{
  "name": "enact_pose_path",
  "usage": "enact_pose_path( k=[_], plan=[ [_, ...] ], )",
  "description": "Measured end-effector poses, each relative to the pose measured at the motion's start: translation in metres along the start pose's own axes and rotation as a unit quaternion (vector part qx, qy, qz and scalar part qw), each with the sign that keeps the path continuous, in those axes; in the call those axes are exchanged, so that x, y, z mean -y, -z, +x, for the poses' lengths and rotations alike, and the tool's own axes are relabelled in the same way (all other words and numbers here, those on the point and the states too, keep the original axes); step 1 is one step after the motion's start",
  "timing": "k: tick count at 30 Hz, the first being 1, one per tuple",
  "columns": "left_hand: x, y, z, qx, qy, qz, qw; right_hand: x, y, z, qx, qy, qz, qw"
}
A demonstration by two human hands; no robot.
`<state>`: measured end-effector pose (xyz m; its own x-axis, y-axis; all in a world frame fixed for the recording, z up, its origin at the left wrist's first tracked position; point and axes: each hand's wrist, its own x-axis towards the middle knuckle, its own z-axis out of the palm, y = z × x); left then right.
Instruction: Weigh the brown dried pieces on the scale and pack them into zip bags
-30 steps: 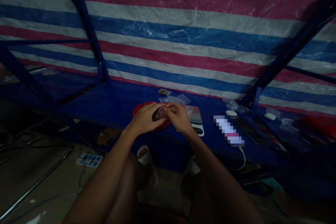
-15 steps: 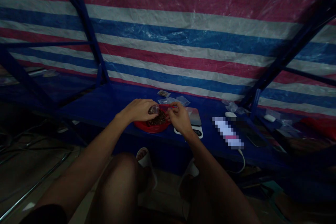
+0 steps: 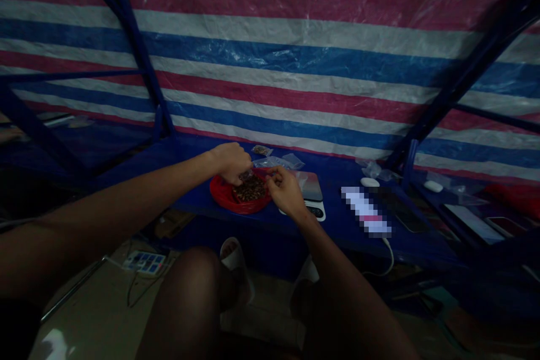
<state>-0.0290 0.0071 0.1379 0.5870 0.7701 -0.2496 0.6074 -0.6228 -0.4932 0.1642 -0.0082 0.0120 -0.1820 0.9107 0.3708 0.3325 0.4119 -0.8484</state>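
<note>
A red plastic bag (image 3: 219, 196), spread open like a bowl, holds a heap of small brown pieces (image 3: 252, 188). My left hand (image 3: 231, 162) reaches over the heap from the left, closed around a small clear cup (image 3: 244, 174) that is mostly hidden by the fingers. At the bag's right rim, my right hand (image 3: 286, 188) has thumb and fingers pinched together. What lies in that pinch is too dark and small to tell. Just behind the right hand stands a white kitchen scale (image 3: 313, 187), partly covered by the hand and wrist.
Clear plastic bags (image 3: 291, 161) and a small filled packet (image 3: 262, 150) lie behind the red bag. To the right are a blurred-out lit phone (image 3: 366, 211) with a white cable (image 3: 392, 259) and a white case (image 3: 370, 182). Blue metal posts (image 3: 141, 62) frame the table. A power strip (image 3: 144, 262) lies below.
My left hand has turned over and dipped towards the brown pieces, its forearm swinging up and left, so the cup shows less. The right hand stays almost in place at the rim.
</note>
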Motion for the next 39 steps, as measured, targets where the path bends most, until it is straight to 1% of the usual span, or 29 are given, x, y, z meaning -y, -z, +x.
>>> enact_pose_path(
  k=[2,4,7,11,14,19,22,27,32,36,39],
  plan=[
    [-0.001,0.005,0.003,0.001,-0.01,0.005,1.0,0.001,-0.001,0.0,0.003,-0.001,-0.003,1.0],
    [-0.001,0.006,0.006,-0.007,-0.014,-0.017,1.0,0.004,0.0,-0.001,0.005,-0.007,-0.005,1.0],
    [0.0,0.003,0.009,-0.023,-0.009,-0.071,0.997,0.008,0.002,-0.003,0.015,-0.015,-0.008,1.0],
    [0.004,-0.005,0.014,-0.04,-0.002,-0.128,0.991,0.013,0.004,-0.004,0.023,-0.009,-0.022,0.999],
    [0.007,-0.007,0.016,-0.055,0.003,-0.16,0.986,0.014,0.005,-0.004,0.024,-0.008,-0.033,0.999],
    [0.011,0.0,0.014,-0.057,-0.017,-0.151,0.987,0.015,0.004,-0.004,0.029,-0.007,-0.04,0.999],
    [0.011,0.005,0.011,-0.05,-0.009,-0.152,0.987,0.015,0.004,-0.005,0.033,-0.004,-0.047,0.998],
    [0.011,0.01,0.008,-0.024,-0.019,-0.099,0.995,0.015,0.003,-0.006,0.033,0.008,-0.05,0.998],
    [0.014,0.01,0.008,-0.024,-0.02,-0.112,0.993,0.017,0.004,-0.007,0.042,0.005,-0.066,0.997],
    [0.015,0.008,0.009,-0.018,-0.018,-0.097,0.995,0.016,0.003,-0.007,0.044,0.001,-0.083,0.996],
    [0.016,0.007,0.01,-0.023,-0.009,-0.115,0.993,0.016,0.002,-0.007,0.049,0.001,-0.088,0.995]
  ],
)
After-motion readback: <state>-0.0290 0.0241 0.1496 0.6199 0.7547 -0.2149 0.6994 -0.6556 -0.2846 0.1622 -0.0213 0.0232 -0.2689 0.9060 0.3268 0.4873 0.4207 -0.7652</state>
